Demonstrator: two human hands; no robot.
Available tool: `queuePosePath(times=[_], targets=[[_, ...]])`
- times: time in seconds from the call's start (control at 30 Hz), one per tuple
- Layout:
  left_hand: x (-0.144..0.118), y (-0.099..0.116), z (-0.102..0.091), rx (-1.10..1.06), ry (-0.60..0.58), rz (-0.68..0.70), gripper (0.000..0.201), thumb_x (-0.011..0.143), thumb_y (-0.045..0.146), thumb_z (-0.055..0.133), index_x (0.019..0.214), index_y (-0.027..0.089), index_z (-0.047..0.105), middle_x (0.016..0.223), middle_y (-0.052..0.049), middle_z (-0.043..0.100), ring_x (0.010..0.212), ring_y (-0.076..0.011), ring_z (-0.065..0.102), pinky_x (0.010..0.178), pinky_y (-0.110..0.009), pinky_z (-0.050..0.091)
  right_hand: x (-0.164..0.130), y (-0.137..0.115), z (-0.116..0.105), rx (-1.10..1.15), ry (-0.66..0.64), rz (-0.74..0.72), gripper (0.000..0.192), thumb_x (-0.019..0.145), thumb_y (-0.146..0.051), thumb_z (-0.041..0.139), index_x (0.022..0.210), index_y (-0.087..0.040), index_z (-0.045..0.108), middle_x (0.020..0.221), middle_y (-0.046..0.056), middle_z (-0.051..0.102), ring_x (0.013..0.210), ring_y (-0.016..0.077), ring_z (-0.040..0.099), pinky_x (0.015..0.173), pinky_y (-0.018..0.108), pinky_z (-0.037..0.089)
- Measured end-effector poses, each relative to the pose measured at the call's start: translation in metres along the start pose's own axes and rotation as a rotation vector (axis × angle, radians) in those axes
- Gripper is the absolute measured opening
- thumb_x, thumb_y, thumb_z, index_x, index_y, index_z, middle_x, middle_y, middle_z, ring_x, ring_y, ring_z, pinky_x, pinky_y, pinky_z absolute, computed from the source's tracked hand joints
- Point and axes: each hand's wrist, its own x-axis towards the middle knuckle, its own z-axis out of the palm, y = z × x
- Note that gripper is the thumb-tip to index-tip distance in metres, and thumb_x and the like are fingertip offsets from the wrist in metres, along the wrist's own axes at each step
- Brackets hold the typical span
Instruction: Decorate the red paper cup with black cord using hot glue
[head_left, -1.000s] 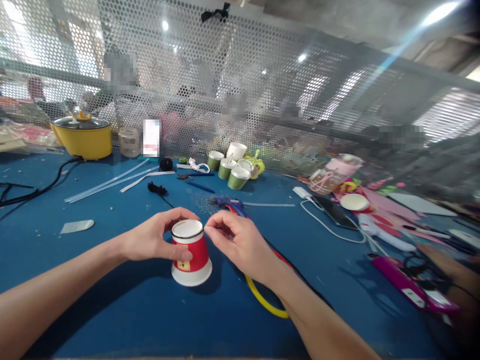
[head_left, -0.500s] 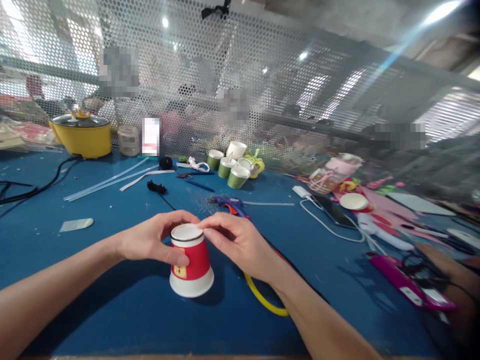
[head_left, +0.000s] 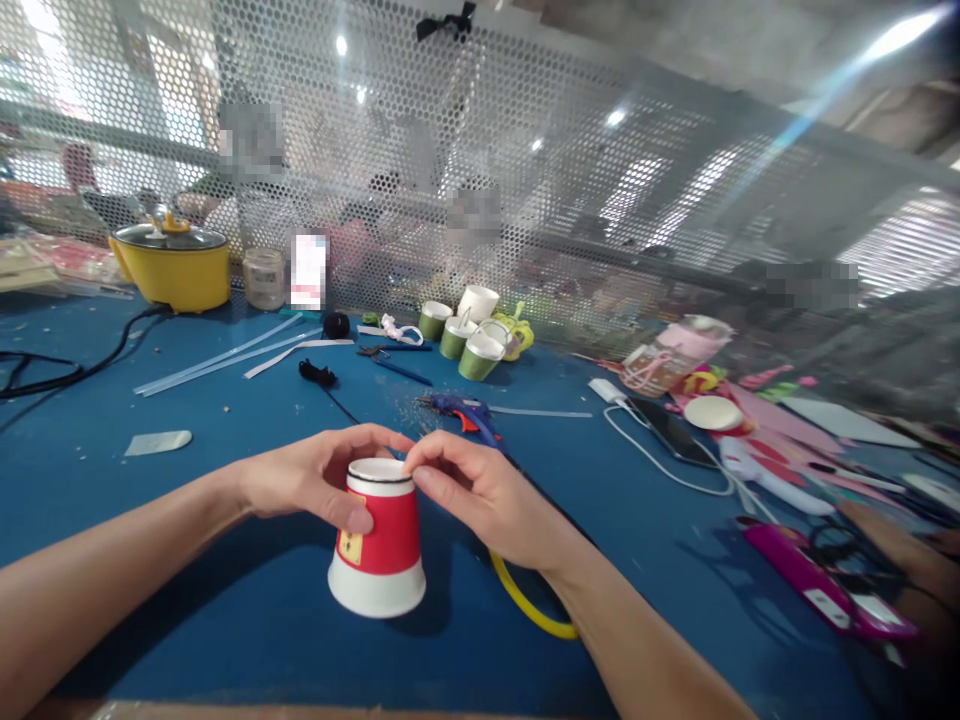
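Red-and-white paper cup (head_left: 379,545), black-rimmed; blue table (head_left: 225,620); yellow pot (head_left: 174,268).

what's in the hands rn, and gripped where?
An upturned red and white paper cup standing on the blue table. Left hand grips its upper wall near the black-edged base; right hand fingertips pinch that base rim.
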Motion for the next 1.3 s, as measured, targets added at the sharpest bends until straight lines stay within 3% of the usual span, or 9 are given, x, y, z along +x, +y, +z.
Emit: queuePosePath(times=[0.37, 0.63, 0.9, 1.1, 1.3], targets=[[0.001, -0.005, -0.003, -0.08, -0.029, -0.006, 0.058, 0.056, 0.014, 0.072, 0.11, 0.02, 0.05, 0.1, -0.005, 0.056, 0.087, -0.0184, 0.054, 0.079, -0.034, 0.041, 0.0, -0.001, 0.001, 0.067, -0.021, 0.033, 0.009, 0.085, -0.023, 0.043, 0.083, -0.018, 0.051, 0.071, -0.002, 0.048, 0.058, 0.0077, 0.04, 0.055, 0.02, 0.036], [0.002, -0.004, -0.004, -0.062, 0.015, -0.004, 0.062, 0.056, 0.009, 0.071, 0.112, 0.021, 0.046, 0.098, -0.004, 0.056, 0.085, -0.0175, 0.055, 0.078, -0.035, 0.041, 0.002, 0.002, 0.002, -0.027, -0.012, -0.006, 0.011, 0.086, -0.023, 0.041, 0.085, -0.019, 0.051, 0.08, 0.0, 0.053, 0.072, 0.0109, 0.048, 0.065, 0.022, 0.04], [0.004, -0.006, -0.008, -0.015, 0.031, 0.003, 0.063, 0.058, 0.005, 0.068, 0.114, 0.021, 0.044, 0.1, -0.004, 0.056, 0.087, -0.0174, 0.055, 0.08, -0.036, 0.041, 0.005, 0.007, 0.006, -0.152, 0.034, -0.056, 0.011, 0.086, -0.02, 0.041, 0.082, -0.019, 0.051, 0.079, 0.0, 0.055, 0.072, 0.0111, 0.051, 0.067, 0.023, 0.042], [0.003, -0.005, -0.008, 0.092, 0.049, 0.021, 0.061, 0.06, 0.007, 0.067, 0.115, 0.021, 0.043, 0.108, -0.006, 0.053, 0.095, -0.019, 0.053, 0.084, -0.036, 0.04, 0.007, 0.01, 0.009, -0.202, 0.046, -0.078, 0.011, 0.086, -0.018, 0.042, 0.08, -0.019, 0.05, 0.081, 0.001, 0.056, 0.074, 0.0113, 0.052, 0.068, 0.023, 0.042], [0.002, 0.001, -0.001, 0.355, 0.119, 0.057, 0.057, 0.065, 0.017, 0.066, 0.116, 0.019, 0.042, 0.112, -0.007, 0.053, 0.099, -0.0217, 0.052, 0.083, -0.036, 0.042, 0.006, 0.006, 0.012, -0.273, 0.045, -0.098, 0.01, 0.086, -0.017, 0.042, 0.081, -0.019, 0.05, 0.083, 0.002, 0.058, 0.077, 0.0129, 0.053, 0.07, 0.026, 0.042]])
